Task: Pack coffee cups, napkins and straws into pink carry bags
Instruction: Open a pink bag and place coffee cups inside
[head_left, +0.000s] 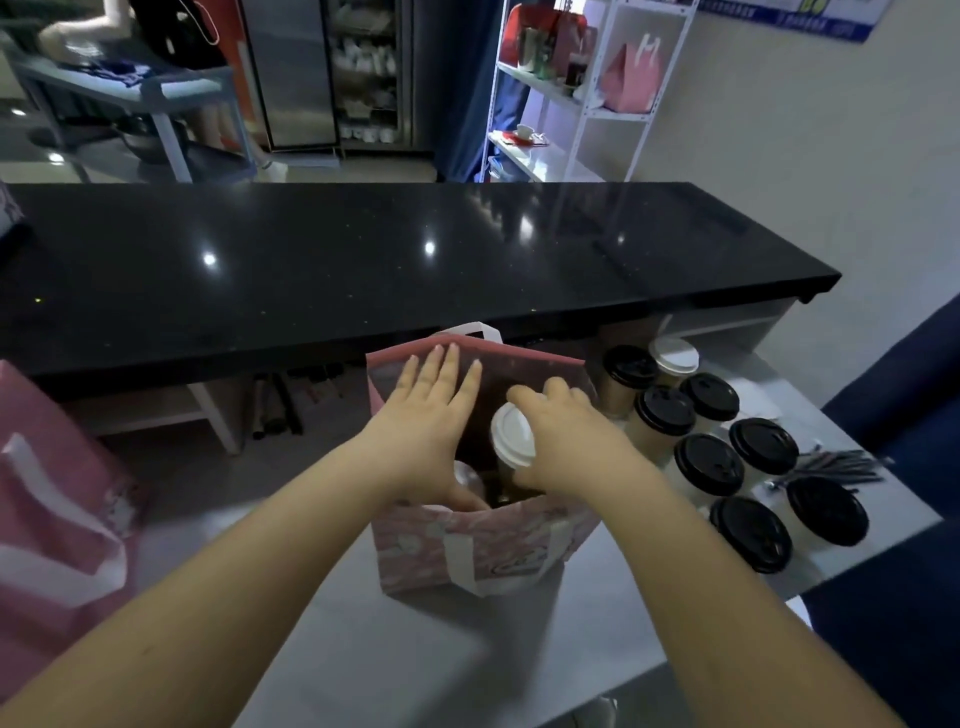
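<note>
A pink carry bag (483, 551) stands open on the white worktop, its white handle hanging down the front. My right hand (566, 441) grips a white-lidded coffee cup (511, 434) at the bag's mouth, partly inside. With straight fingers, my left hand (426, 426) presses against the bag's left wall and holds it wide; its thumb dips inside. Another cup lid (465, 475) shows dimly deeper in the bag.
Several black-lidded cups (709, 462) and one white-lidded cup (675, 356) stand right of the bag, with dark straws (836, 465) beyond them. A second pink bag (57, 499) lies at the left. A black counter (363, 270) runs behind.
</note>
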